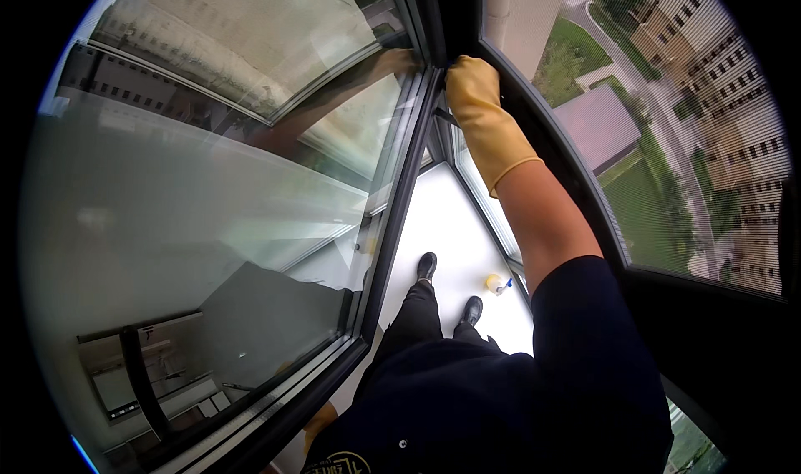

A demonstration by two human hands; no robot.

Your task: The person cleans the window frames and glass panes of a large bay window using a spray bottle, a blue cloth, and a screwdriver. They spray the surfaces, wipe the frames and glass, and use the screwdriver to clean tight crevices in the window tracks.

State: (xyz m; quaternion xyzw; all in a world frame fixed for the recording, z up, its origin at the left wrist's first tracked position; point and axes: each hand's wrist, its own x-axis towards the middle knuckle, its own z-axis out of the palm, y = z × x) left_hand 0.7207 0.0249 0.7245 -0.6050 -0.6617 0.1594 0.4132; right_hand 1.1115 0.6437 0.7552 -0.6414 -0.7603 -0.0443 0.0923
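My right hand (474,80), in a yellow rubber glove, is raised to the dark window frame (460,11). It is bent like a fist beside the upper corner of an open window sash (400,223). Its fingertips are hidden, so whether it grips anything does not show. The sash's glass pane (188,211) fills the left of the view and carries reflections. Low in the view, a small part of my left hand or wrist (320,419) shows at the lower edge of the sash. The rest of it is hidden.
My black shoes (427,266) stand on a white surface (438,223). Close to one shoe is a spray bottle (496,284) with yellow contents and a blue trigger. Through the finely lined right window (657,130), lawns, a path and buildings appear far below.
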